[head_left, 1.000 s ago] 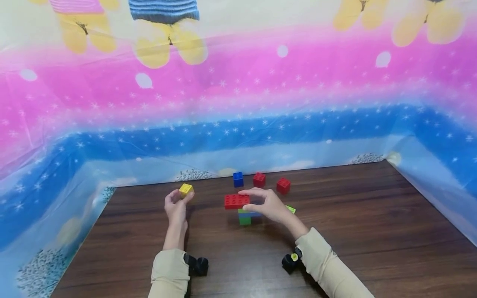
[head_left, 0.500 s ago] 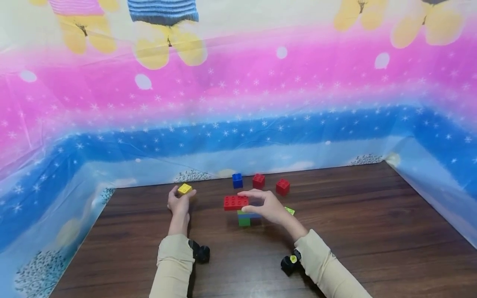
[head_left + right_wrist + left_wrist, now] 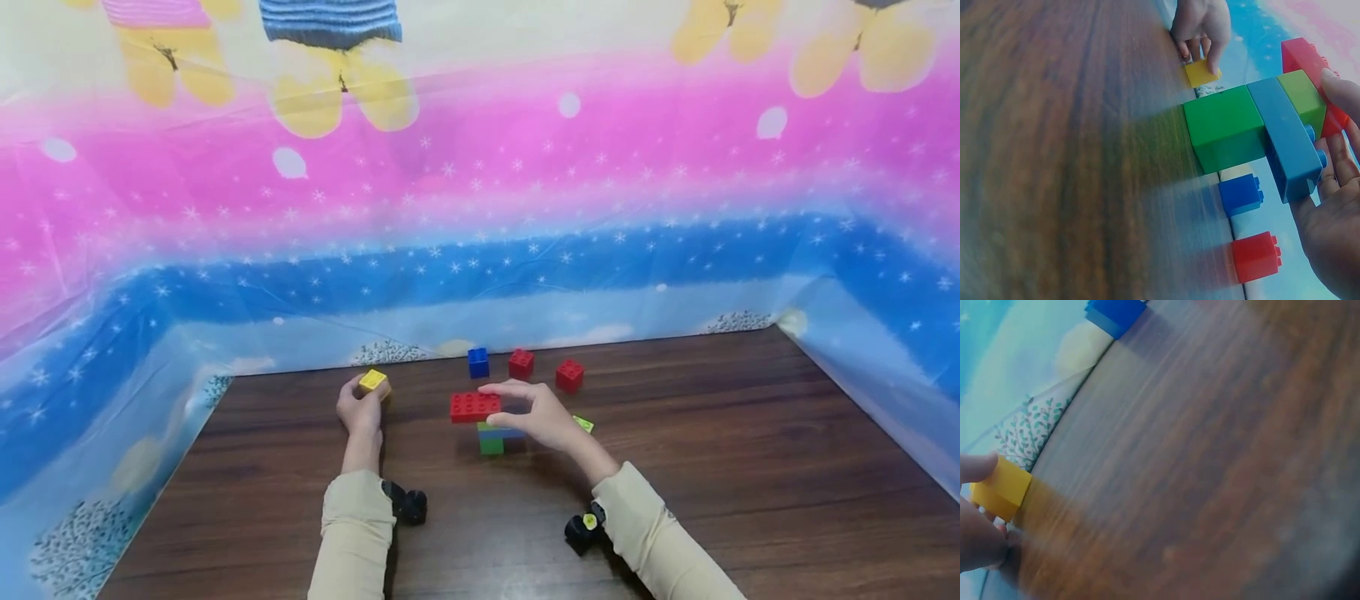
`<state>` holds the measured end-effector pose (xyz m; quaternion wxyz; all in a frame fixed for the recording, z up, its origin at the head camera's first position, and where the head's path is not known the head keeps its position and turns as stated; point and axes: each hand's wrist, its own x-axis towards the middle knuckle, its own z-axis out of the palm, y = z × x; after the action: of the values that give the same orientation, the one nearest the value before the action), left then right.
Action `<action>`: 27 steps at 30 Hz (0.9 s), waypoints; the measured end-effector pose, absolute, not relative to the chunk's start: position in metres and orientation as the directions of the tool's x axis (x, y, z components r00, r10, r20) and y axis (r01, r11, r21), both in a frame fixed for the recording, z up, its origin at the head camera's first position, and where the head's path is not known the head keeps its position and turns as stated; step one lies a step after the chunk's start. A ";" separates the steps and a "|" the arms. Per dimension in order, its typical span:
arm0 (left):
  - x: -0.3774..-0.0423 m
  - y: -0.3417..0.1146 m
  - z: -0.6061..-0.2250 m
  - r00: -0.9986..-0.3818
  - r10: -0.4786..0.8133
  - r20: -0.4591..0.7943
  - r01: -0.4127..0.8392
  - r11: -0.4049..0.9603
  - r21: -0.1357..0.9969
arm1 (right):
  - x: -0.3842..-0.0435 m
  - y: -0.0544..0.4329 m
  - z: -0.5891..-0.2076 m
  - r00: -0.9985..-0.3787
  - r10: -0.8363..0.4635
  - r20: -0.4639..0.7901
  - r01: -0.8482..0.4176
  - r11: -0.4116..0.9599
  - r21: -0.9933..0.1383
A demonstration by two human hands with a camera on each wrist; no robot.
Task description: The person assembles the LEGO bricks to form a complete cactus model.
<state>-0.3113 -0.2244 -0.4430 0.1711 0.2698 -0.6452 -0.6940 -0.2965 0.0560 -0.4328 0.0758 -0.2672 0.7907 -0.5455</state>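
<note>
Rt hand [image 3: 542, 417] grips red brick [image 3: 475, 407], long axis left-right

Small yellow brick [image 3: 372, 382], studs up, pinched in left hand [image 3: 360, 408] just above the bench. Stack [image 3: 491, 423]: green brick on the bench, blue brick on it, long red brick [image 3: 475, 406] on top, gripped by right hand [image 3: 542, 417].
</note>
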 end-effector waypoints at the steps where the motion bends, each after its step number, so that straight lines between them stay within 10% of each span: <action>1: -0.311 -0.224 -0.444 -0.793 -0.591 -0.149 -0.096 -0.120 0.988 | -0.297 0.056 -0.433 -0.845 -0.507 0.173 -0.341 0.262 -0.903; 27: -0.284 -0.217 -0.450 -0.800 -0.577 -0.164 -0.026 -0.240 0.971 | -0.297 0.058 -0.431 -0.831 -0.525 0.183 -0.365 0.266 -0.892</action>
<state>-0.2840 -0.2173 -0.4500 0.1849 0.2560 -0.5882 -0.7445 -0.2968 0.0577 -0.4314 0.0746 -0.2809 0.7922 -0.5366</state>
